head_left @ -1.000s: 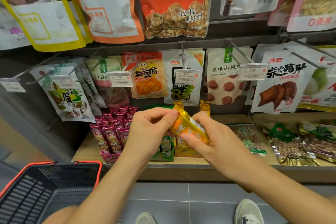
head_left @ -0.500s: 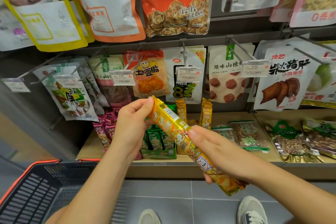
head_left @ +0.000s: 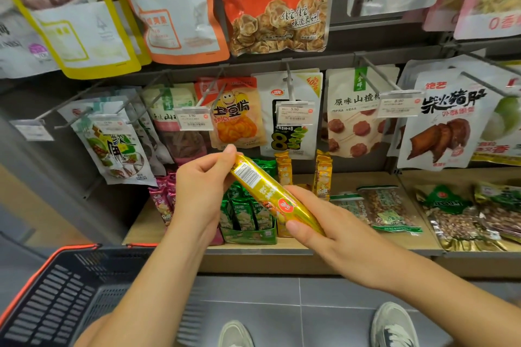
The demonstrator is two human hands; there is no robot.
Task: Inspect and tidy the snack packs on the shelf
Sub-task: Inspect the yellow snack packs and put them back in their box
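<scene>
- Bright, even store light comes from above; colours look slightly washed and soft.
- Glare streaks run along the shiny gold foil snack pack (head_left: 270, 194), and paler sheen lies on the glossy hanging pouches in the top row (head_left: 276, 3).
- Shadow gathers under the wooden shelf (head_left: 408, 251) and behind the pegged bags.
- The wide lens bends the edges: the outermost pouches lean and stretch.
- The black plastic basket with an orange rim (head_left: 56, 304) looks smeared, and the small price tags (head_left: 193, 119) are barely readable.

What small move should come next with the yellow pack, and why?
Probably stand the yellow pack back in its box beside the upright yellow packs on the shelf. Both hands, left and right, hold it tilted, barcode up, so the check seems nearly done.
</scene>
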